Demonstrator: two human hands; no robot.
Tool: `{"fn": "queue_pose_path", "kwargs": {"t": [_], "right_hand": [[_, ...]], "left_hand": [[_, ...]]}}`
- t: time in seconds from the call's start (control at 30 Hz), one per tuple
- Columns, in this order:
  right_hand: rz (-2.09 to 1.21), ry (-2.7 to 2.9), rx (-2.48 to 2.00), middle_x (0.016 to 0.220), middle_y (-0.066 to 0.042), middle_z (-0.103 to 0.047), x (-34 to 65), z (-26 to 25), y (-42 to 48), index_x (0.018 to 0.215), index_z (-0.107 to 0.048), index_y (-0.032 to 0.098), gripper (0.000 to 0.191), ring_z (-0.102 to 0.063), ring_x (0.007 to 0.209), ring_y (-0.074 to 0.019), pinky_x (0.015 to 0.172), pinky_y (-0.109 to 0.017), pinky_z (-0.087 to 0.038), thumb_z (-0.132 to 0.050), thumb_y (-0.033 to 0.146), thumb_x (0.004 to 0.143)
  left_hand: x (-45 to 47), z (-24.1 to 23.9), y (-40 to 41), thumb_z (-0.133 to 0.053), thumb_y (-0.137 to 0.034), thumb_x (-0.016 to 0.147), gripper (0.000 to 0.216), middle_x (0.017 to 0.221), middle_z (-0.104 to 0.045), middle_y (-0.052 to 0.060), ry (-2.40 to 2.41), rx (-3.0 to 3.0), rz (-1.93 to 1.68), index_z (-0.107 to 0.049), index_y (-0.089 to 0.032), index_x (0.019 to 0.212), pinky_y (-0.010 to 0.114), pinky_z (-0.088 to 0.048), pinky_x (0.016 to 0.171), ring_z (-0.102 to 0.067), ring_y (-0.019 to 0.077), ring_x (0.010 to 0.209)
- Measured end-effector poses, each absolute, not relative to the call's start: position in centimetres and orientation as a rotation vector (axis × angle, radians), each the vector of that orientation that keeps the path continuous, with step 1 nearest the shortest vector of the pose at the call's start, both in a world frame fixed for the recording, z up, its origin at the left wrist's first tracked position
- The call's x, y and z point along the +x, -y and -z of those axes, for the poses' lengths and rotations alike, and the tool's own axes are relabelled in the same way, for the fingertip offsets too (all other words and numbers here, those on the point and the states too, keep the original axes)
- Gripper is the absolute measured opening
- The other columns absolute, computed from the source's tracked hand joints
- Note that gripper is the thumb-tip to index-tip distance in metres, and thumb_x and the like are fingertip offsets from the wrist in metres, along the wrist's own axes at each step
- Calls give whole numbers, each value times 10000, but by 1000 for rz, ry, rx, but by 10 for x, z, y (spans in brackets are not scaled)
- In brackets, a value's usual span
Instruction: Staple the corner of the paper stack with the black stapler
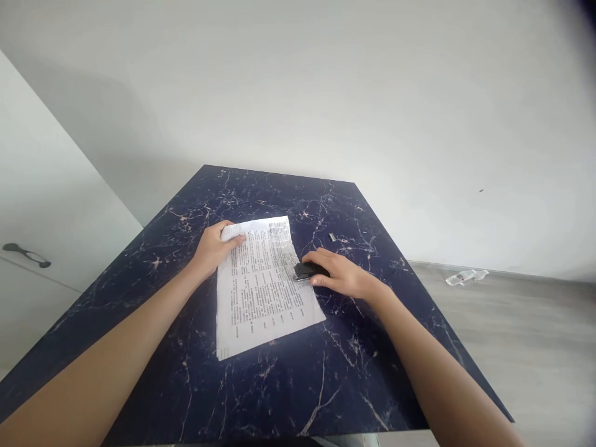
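Observation:
A stack of printed white paper point(261, 292) lies in the middle of the dark blue marbled table point(288, 372). My left hand point(215, 247) pinches the paper's far left corner, thumb on top. My right hand point(342, 273) is closed over a small black stapler point(305, 270) that sits at the paper's right edge, its nose over the sheets.
A small metal piece, perhaps a strip of staples point(332, 236), lies on the table beyond my right hand. A white cabinet with a dark handle point(25, 253) stands at the left. A clear plastic item point(465, 276) lies on the grey floor at the right.

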State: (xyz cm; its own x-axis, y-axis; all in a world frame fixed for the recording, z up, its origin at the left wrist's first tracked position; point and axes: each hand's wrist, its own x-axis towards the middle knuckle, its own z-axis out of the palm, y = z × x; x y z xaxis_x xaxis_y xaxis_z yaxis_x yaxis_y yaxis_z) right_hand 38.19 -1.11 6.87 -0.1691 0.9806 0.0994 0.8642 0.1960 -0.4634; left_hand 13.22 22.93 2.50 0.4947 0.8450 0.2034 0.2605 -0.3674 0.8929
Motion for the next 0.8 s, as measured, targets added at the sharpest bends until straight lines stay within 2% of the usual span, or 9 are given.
{"fn": "queue_pose_path", "kwargs": {"t": [0.1,0.27,0.33,0.4,0.47,0.5,0.57,0.63,0.8], "right_hand": [[-464,2152,-1743,1018,-64,-668,408,-69,17,1102,-613,240,244,-608,926,-237,762,-366,-463,-676,383,915],[-383,1707,-2066,845,-51,-659,435,-65,19,928,-604,210,168,-591,707,-210,627,-365,-430,-669,360,886],[-457,1549,-2048,899,-66,-672,422,-68,15,1008,-606,205,197,-603,712,-210,610,-369,-450,-631,372,906],[-558,1521,-1950,1062,-98,-677,394,-73,7,1161,-582,203,297,-632,797,-220,639,-380,-498,-619,345,902],[-598,1619,-1807,1214,-118,-640,357,-76,-3,1259,-547,207,394,-636,920,-231,717,-394,-538,-620,298,883],[-605,1691,-1734,1205,-108,-642,338,-75,-9,1263,-547,216,400,-629,953,-235,756,-403,-542,-622,295,878],[-636,1751,-1698,1099,-88,-660,307,-71,-17,1211,-549,219,330,-620,910,-229,735,-392,-537,-598,303,895],[-613,1774,-1755,973,-72,-652,288,-63,-18,1124,-517,202,257,-595,793,-214,616,-346,-487,-564,235,874],[-488,1751,-1930,798,-28,-604,297,-53,19,1114,-461,204,297,-526,639,-185,517,-301,-359,-514,142,828]], "left_hand": [[132,-26,-228,-803,-350,730,227,813,-734,42,-928,1895,-848,-687,-207,862,296,-471,598,-692,238,726],[132,-25,-229,-794,-362,746,223,829,-742,47,-925,1940,-826,-686,-212,871,301,-467,613,-698,245,740],[133,-26,-229,-790,-372,753,224,837,-741,45,-920,1996,-801,-683,-218,875,298,-456,611,-691,240,731],[134,-28,-227,-778,-386,765,226,853,-739,46,-888,2071,-759,-688,-224,894,295,-447,610,-682,236,727],[136,-31,-225,-761,-410,776,233,870,-736,47,-821,2163,-720,-698,-227,906,292,-439,613,-673,238,742],[136,-32,-224,-749,-424,783,237,876,-734,45,-785,2211,-698,-703,-229,908,290,-435,616,-669,240,753],[136,-34,-224,-722,-455,800,249,891,-730,33,-741,2292,-649,-704,-233,911,285,-430,627,-662,238,776],[136,-33,-225,-687,-475,825,263,911,-729,19,-757,2322,-602,-696,-237,934,281,-436,639,-662,233,794],[137,-26,-227,-719,-508,805,351,981,-758,33,-765,2193,-573,-665,-236,1018,298,-515,697,-695,227,821]]}}
